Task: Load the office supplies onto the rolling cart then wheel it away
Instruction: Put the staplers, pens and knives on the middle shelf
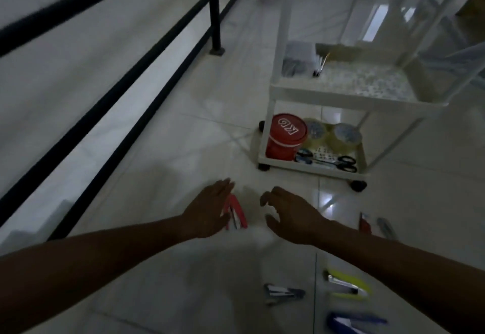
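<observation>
A white rolling cart stands on the tiled floor ahead and to the right. Its bottom shelf holds a red tub, two rolls of clear tape and scissors. A red stapler lies on the floor just right of my left hand, whose flat, spread fingers are beside it or touching it. My right hand hovers a little further right, fingers curled and apart, holding nothing. Near my feet lie a small blue stapler, a yellow one and a larger blue one.
A black metal railing with a post runs along the left side. A red item and a grey cutter lie on the floor right of my right wrist. The cart's middle shelf holds a box and a pen.
</observation>
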